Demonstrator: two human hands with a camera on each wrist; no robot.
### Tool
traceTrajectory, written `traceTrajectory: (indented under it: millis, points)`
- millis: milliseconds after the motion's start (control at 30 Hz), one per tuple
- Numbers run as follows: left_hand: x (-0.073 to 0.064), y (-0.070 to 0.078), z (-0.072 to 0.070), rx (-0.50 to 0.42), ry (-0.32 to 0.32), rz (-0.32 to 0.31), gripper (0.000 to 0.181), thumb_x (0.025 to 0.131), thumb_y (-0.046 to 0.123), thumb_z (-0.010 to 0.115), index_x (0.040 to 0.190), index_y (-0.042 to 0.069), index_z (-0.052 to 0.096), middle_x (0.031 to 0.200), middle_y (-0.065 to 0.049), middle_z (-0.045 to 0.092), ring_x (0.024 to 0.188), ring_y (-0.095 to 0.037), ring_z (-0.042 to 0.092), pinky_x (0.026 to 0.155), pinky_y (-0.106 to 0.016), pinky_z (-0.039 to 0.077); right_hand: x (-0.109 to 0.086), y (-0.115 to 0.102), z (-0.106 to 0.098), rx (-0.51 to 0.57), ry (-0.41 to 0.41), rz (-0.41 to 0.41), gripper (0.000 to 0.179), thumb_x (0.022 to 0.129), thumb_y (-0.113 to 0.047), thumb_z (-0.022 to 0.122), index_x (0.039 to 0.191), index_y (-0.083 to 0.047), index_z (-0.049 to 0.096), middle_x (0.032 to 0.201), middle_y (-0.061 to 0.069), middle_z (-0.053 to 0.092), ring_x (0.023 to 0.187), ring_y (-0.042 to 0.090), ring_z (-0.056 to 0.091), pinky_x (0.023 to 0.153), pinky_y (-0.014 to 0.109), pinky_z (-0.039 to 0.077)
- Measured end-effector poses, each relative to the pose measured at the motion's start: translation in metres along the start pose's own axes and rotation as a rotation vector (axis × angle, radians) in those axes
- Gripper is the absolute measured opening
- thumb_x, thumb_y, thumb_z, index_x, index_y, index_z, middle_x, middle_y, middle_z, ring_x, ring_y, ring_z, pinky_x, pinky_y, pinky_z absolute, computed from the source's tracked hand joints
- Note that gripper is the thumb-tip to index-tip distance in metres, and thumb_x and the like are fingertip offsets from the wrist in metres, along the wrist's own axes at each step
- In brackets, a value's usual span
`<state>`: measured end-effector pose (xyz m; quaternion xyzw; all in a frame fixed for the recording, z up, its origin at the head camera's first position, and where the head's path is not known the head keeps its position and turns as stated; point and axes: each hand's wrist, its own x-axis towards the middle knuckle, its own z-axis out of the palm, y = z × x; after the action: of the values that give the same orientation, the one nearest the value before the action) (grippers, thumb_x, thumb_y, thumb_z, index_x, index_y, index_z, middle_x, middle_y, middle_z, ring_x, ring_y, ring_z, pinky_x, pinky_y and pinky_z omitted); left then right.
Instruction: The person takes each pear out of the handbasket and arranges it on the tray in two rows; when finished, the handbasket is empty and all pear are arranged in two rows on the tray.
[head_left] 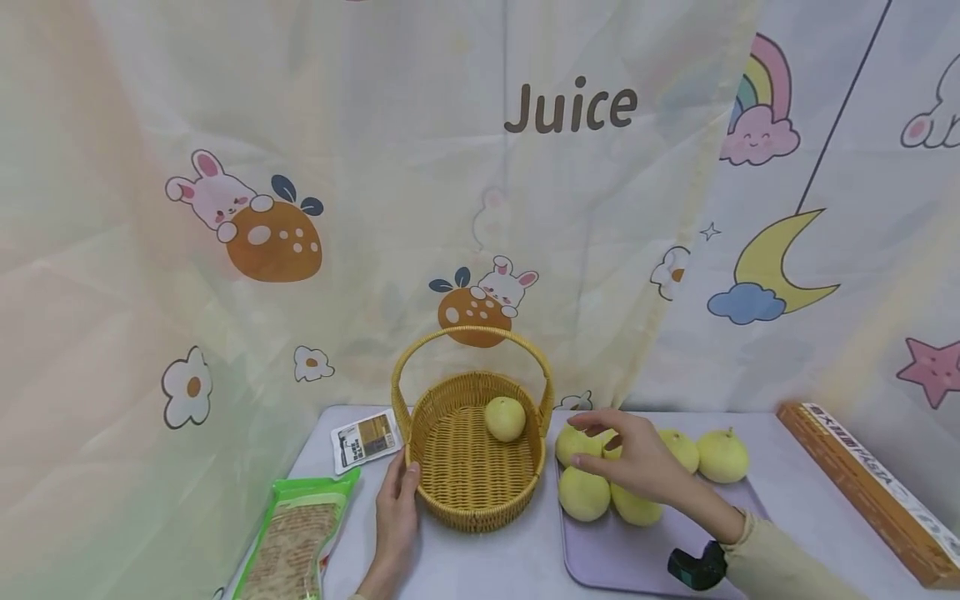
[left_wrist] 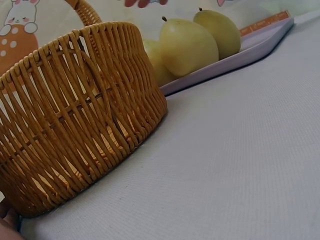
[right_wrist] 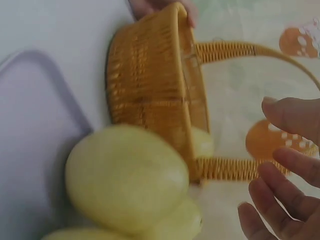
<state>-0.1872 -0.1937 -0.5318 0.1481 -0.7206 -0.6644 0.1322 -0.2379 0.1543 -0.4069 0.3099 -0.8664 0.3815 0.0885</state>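
Observation:
A wicker basket (head_left: 480, 518) with a tall arched handle stands on the table, one pale yellow pear (head_left: 505, 419) lying inside at its right rear. My left hand (head_left: 396, 510) grips the basket's left side, thumb at the rim beside the handle base. Over the pears on a lilac tray (head_left: 611, 560), my right hand (head_left: 637, 454) hovers with fingers and thumb spread apart, holding nothing. Several pears (head_left: 584, 493) are grouped on the tray's rear half, partly hidden by that hand. The right wrist view shows the spread fingers (right_wrist: 272, 200) beside the basket handle, a large pear (right_wrist: 127, 177) below.
Left of the basket lie a small white-and-brown packet (head_left: 365, 440) and a green-edged clear food pack (head_left: 296, 537). A long orange-brown box (head_left: 870, 492) lies along the right side. A printed curtain (head_left: 375, 208) hangs behind the table.

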Motion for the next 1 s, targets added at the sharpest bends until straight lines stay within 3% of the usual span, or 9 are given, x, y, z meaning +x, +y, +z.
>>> traceTrajectory:
  millis: [167,333,500,667,767,1000]
  points:
    - [0.000,-0.001,-0.002,0.000,-0.002,0.008,0.069,0.113,0.048,0.045,0.167,0.010,0.029,0.175,-0.018,0.027,0.161,-0.040,0.027,0.133,-0.057,0.023,0.021,-0.019,0.022,0.074,-0.075,-0.122,0.039,0.093,-0.028,0.085,0.128,-0.013,0.074,0.122,0.002,0.077,0.108,0.021,0.072,0.081,0.039,0.067]
    - [0.000,0.000,-0.002,-0.008,0.003,0.018,0.066,0.114,0.045,0.046,0.167,0.010,0.030,0.174,-0.018,0.029,0.161,-0.040,0.028,0.133,-0.057,0.023,0.042,-0.037,0.040,0.051,-0.151,-0.181,0.049,0.096,-0.036,0.081,0.137,-0.012,0.068,0.132,0.002,0.073,0.115,0.019,0.069,0.090,0.037,0.064]
    - [0.000,0.000,0.000,-0.006,-0.002,0.004,0.066,0.114,0.045,0.045,0.167,0.011,0.030,0.174,-0.018,0.030,0.160,-0.040,0.029,0.132,-0.058,0.024,0.063,-0.054,0.053,-0.036,-0.213,-0.105,0.066,0.095,-0.042,0.079,0.148,-0.007,0.058,0.146,0.012,0.064,0.127,0.030,0.065,0.098,0.050,0.060]
    - [0.001,-0.001,-0.001,-0.023,-0.009,0.004,0.067,0.113,0.047,0.046,0.167,0.012,0.030,0.174,-0.017,0.029,0.161,-0.040,0.029,0.133,-0.057,0.024,0.085,-0.059,0.065,-0.102,-0.245,-0.003,0.079,0.093,-0.044,0.081,0.154,-0.004,0.051,0.158,0.025,0.051,0.145,0.043,0.049,0.113,0.062,0.051]
    - [0.001,-0.001,0.000,-0.025,-0.003,0.016,0.066,0.113,0.046,0.046,0.167,0.011,0.030,0.174,-0.018,0.029,0.160,-0.040,0.028,0.133,-0.058,0.024,0.096,-0.057,0.071,-0.131,-0.249,0.041,0.082,0.092,-0.043,0.082,0.155,-0.001,0.049,0.161,0.027,0.047,0.151,0.047,0.041,0.121,0.065,0.042]
    - [0.001,-0.002,-0.001,-0.009,-0.001,0.017,0.066,0.113,0.046,0.046,0.167,0.011,0.031,0.173,-0.017,0.031,0.160,-0.039,0.030,0.133,-0.056,0.025,0.113,-0.047,0.083,-0.180,-0.273,0.144,0.095,0.091,-0.043,0.085,0.159,0.005,0.039,0.161,0.030,0.044,0.150,0.051,0.040,0.122,0.064,0.042]
